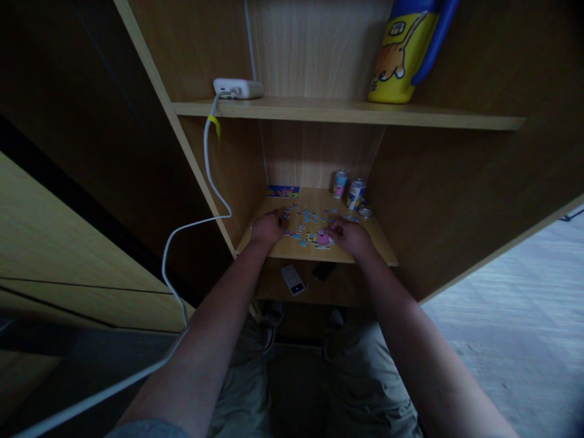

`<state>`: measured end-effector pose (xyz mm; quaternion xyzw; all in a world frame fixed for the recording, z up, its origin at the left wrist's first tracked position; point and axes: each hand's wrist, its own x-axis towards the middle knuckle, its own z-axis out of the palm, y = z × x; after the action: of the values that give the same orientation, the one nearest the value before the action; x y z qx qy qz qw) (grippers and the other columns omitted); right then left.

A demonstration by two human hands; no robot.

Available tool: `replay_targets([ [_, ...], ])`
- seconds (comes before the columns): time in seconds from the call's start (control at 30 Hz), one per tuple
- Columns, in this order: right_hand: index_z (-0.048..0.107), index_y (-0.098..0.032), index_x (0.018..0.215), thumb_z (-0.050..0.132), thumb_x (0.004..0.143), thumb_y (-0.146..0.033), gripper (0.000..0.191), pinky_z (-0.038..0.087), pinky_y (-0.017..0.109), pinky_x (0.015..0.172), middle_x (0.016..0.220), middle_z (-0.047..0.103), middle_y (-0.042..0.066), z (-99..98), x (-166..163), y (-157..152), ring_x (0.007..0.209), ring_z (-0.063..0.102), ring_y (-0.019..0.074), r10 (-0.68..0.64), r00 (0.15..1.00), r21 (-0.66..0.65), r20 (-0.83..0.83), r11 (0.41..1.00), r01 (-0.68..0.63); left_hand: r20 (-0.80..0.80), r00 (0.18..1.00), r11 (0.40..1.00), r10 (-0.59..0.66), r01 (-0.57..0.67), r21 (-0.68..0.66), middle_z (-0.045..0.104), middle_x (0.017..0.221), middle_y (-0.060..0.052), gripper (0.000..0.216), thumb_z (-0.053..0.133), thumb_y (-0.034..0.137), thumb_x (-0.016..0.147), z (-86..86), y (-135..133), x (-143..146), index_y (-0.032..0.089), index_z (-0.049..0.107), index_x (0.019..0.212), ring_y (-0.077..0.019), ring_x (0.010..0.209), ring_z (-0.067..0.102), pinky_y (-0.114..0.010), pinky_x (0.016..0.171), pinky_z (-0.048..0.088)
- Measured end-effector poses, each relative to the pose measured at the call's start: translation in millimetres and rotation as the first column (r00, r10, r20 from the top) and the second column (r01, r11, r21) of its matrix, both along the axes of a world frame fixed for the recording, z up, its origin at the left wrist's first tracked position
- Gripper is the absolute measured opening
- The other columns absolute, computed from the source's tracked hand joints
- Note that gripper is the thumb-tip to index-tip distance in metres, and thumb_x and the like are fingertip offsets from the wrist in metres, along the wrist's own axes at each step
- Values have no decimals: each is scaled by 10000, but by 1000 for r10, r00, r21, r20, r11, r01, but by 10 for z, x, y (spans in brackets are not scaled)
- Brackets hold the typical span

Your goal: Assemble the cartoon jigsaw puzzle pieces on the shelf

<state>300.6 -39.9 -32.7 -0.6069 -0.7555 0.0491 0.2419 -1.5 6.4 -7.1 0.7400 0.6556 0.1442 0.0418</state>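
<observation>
Several small colourful puzzle pieces lie scattered on a low wooden shelf inside a cabinet. My left hand rests on the shelf's left part, fingers curled at the edge of the pieces. My right hand lies on the right part, its fingers pinched together beside a joined pink patch of puzzle. What either hand holds is too small to make out. A printed picture card leans at the back of the shelf.
Two small cans and a round lid stand at the shelf's back right. Below it lie a white device and a dark one. Above sit a white power bank with a hanging cable and a yellow-blue bag.
</observation>
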Motion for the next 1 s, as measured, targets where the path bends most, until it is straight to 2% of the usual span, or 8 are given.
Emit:
replay_targets([
  [0.5, 792, -254, 1009, 680, 1049, -465, 242, 481, 299, 746, 973, 836, 43, 17, 3, -11, 851, 743, 207, 18, 1000, 9, -3, 1000, -18, 9, 1000, 1000, -2, 2, -8, 761, 1239, -102, 412, 641, 527, 1111, 21, -16, 11, 177, 717, 1314, -255, 1110, 747, -496, 1027, 612],
  [0.8, 788, -262, 1027, 656, 1057, -461, 240, 478, 297, 734, 957, 841, 39, -8, 12, -2, 846, 752, 209, 12, 1000, 5, -3, 1000, -12, 11, 1000, 1000, 1, -1, -6, 755, 1289, -122, 477, 615, 570, 1113, 0, -19, 1, 186, 697, 1383, -265, 1140, 746, -502, 1045, 606],
  [1.0, 792, -257, 1040, 648, 1054, -419, 217, 484, 298, 747, 987, 843, 42, -9, 16, 5, 875, 761, 214, 13, 1000, 11, 4, 1000, -13, 6, 1000, 1000, 11, -11, -13, 762, 1259, -114, 460, 624, 566, 1109, 8, -11, 10, 177, 711, 1338, -263, 1129, 748, -501, 1042, 603],
])
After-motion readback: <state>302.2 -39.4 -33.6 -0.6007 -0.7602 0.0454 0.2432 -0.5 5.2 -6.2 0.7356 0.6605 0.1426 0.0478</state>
